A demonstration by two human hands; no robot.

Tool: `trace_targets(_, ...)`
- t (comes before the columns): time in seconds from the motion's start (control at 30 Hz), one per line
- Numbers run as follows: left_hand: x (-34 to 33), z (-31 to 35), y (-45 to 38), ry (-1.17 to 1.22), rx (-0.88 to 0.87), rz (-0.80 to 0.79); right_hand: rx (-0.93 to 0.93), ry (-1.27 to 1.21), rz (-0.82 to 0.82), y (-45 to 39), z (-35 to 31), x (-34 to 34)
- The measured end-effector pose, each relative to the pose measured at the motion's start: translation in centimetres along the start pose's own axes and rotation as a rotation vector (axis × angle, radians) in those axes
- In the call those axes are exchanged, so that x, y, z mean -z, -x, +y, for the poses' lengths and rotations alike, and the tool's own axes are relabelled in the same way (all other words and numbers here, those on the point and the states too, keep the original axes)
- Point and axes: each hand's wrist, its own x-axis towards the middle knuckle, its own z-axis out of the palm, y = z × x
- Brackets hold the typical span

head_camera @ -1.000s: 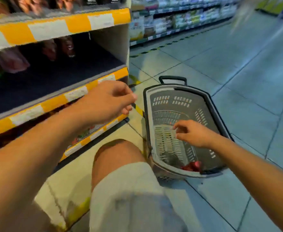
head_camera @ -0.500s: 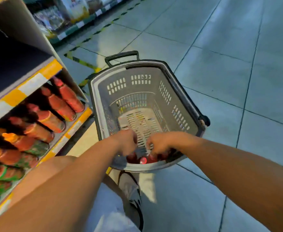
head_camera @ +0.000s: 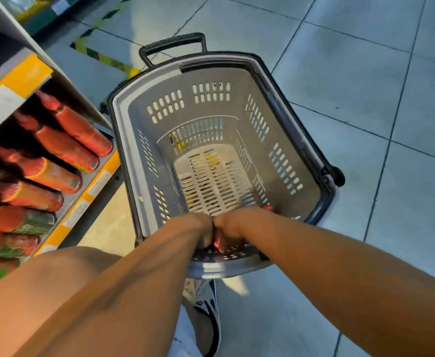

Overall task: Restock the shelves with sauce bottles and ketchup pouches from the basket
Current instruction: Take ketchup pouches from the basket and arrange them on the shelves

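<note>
At the far left of the frame stands a shelf unit with a yellow-and-white striped price rail (head_camera: 15, 81). On its lower shelf, a row of red and orange sauce bottles (head_camera: 64, 148) fills the left edge from the upper left down to the lower left; the nearest ones carry green labels. Just right of the shelf, in the middle of the frame, a grey perforated plastic shopping basket (head_camera: 291, 161) with a black rim sits on the grey tiled floor (head_camera: 365, 73), its black pull handle (head_camera: 172, 47) pointing toward the top of the frame.

Both forearms reach in from the bottom edge to the near end of the basket. The left hand (head_camera: 201, 228) and the right hand (head_camera: 230, 230) sit knuckle to knuckle there, fingers curled downward. Between them shows a sliver of a small red item (head_camera: 216, 242), and both hands appear to clasp it, though the fingertips are hidden and what kind of product it is cannot be made out. Another red item (head_camera: 267, 207) peeks out just above the right wrist, against the basket's near wall. Below the basket, at the bottom centre, a grey-and-black sneaker (head_camera: 208, 313) rests on the floor.
</note>
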Motion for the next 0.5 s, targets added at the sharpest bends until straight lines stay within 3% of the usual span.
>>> trace_targets(0.27, -0.2, -0.4, -2.8, 0.046, 0.159, -0.013, 0.028, 0.159, -0.043, -1.5, -0.5, 0.2)
trace_targets(0.37, -0.2, -0.4, -3.4, 0.01, 0.119, -0.092, 0.007, 0.249, -0.135, -2.0, -0.8, -0.1)
trace_targets(0.5, -0.1, -0.5, -4.2, -0.021, 0.063, -0.155, 0.026, 0.295, -0.111, -1.7, -0.9, 0.1)
